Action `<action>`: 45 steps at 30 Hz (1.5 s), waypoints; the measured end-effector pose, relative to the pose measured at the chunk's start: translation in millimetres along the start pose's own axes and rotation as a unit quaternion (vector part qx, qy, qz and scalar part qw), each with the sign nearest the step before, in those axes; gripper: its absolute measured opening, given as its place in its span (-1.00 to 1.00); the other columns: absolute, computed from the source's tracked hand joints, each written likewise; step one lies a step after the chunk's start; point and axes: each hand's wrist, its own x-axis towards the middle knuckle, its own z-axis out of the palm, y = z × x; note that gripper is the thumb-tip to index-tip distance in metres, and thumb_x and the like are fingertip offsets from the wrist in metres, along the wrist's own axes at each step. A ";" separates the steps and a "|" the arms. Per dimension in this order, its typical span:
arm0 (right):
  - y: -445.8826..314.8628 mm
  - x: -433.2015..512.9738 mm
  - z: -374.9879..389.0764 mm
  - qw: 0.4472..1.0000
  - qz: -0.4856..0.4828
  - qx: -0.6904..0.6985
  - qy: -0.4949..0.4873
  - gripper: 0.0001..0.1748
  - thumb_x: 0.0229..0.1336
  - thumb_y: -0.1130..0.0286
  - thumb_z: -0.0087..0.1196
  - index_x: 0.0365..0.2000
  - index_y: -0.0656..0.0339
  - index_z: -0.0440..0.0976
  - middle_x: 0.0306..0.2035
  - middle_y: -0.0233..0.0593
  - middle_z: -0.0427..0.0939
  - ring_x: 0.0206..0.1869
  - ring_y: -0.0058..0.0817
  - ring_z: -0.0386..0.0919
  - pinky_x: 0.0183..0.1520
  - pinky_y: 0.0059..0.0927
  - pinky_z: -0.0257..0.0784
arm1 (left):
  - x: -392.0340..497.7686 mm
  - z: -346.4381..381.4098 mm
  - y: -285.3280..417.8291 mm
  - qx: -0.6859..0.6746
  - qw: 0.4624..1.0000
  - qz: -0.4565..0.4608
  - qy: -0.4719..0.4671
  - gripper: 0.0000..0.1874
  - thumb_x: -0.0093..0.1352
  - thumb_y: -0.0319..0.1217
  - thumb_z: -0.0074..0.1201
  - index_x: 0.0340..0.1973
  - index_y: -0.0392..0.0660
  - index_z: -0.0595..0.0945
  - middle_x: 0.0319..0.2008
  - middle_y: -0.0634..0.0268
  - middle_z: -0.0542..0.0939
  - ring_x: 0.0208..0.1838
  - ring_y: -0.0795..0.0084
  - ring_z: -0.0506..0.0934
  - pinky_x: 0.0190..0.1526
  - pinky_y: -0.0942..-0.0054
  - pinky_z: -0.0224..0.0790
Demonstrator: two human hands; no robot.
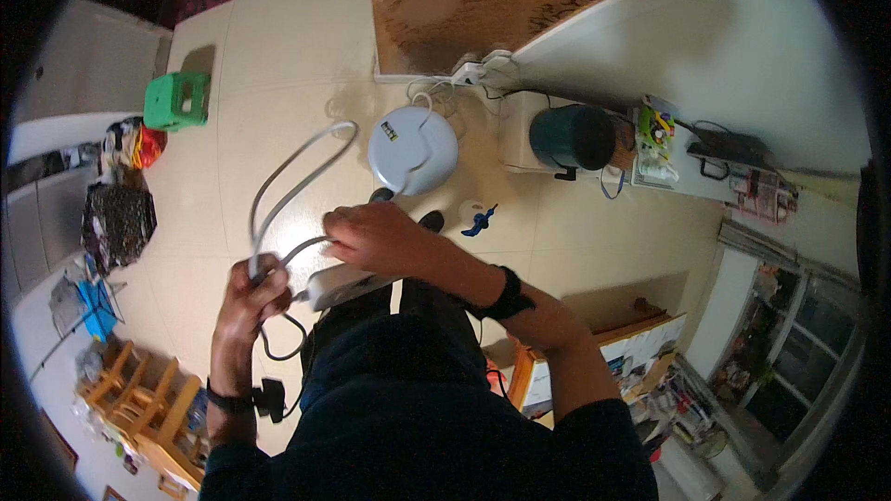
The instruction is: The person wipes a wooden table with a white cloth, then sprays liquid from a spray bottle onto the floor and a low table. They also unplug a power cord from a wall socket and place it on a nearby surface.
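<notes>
My left hand (252, 292) is closed around a grey-white cable (306, 153), which rises from the fist in a long loop. A shorter stretch of the cable runs across to my right hand (379, 240), whose fingers are curled on it. Below the right hand, above my lap, is a white oblong object (341, 285), probably a power strip. The right hand partly covers it, and a cable enters its left end close to my left fist. A thin dark loop of cord hangs under the left hand. Both wrists wear black bands.
A round white object (413, 151) with a label stands on the floor before my feet. Right of it are a small item with blue blades (480, 220) and a dark green cylinder (574, 137). Sockets with cords (468, 74) are at the wall. A green plastic stool (175, 101) stands left.
</notes>
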 end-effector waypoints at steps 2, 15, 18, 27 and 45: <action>46.9 -15.1 -13.1 0.997 -0.019 0.013 -0.073 -0.69 0.02 0.15 0.20 -0.45 0.16 0.41 -0.48 -0.27 0.50 -0.28 -0.28 0.54 -0.15 -0.21 0.34 | -34.4 -17.9 23.4 -0.010 0.995 0.095 0.014 -0.80 0.30 -0.34 0.14 -0.34 -0.15 0.45 -0.72 0.52 0.25 -0.74 0.69 0.19 -0.70 0.60 0.00; 173.8 -78.0 -10.9 0.962 -0.063 -0.264 0.013 -0.81 0.17 0.25 0.03 -0.33 0.14 0.49 -0.42 -0.20 0.54 -0.28 -0.24 0.51 -0.21 -0.12 0.39 | -193.9 -225.5 136.4 0.024 0.846 0.380 0.373 -0.74 0.50 -0.34 -0.15 -0.48 -0.03 0.29 -0.69 0.49 0.11 -0.61 0.64 0.07 -0.56 0.57 -0.04; 58.6 -18.1 23.9 0.994 -0.055 -0.091 0.011 -0.60 0.12 0.31 0.03 -0.04 0.27 0.41 -0.34 -0.24 0.61 -0.41 -0.27 0.59 -0.35 -0.23 0.52 | -112.8 -204.7 97.8 0.111 0.881 0.303 0.347 -0.76 0.49 -0.23 -0.14 -0.34 -0.10 0.43 -0.66 0.46 0.27 -0.58 0.64 0.19 -0.52 0.59 0.05; -141.4 119.4 -5.8 0.993 -0.082 -0.047 0.073 -0.62 -0.14 0.40 0.18 -0.26 0.37 0.39 -0.45 -0.09 0.58 -0.45 -0.10 0.61 -0.42 -0.17 0.51 | -26.7 -68.9 43.3 0.000 0.981 0.152 0.117 -0.60 0.45 -0.09 -0.05 -0.05 -0.17 0.46 -0.49 0.40 0.48 -0.40 0.54 0.44 -0.33 0.52 0.30; 172.0 -84.2 8.8 0.979 0.150 -0.129 -0.059 -0.70 0.16 0.07 0.03 -0.39 0.10 0.44 -0.44 -0.20 0.56 -0.24 -0.17 0.54 -0.09 -0.18 0.31 | -243.4 -264.5 194.7 -0.118 0.902 0.415 0.000 -0.59 0.47 -0.40 -0.18 -0.68 0.04 0.20 -0.79 0.43 0.12 -0.63 0.57 0.10 -0.50 0.51 -0.05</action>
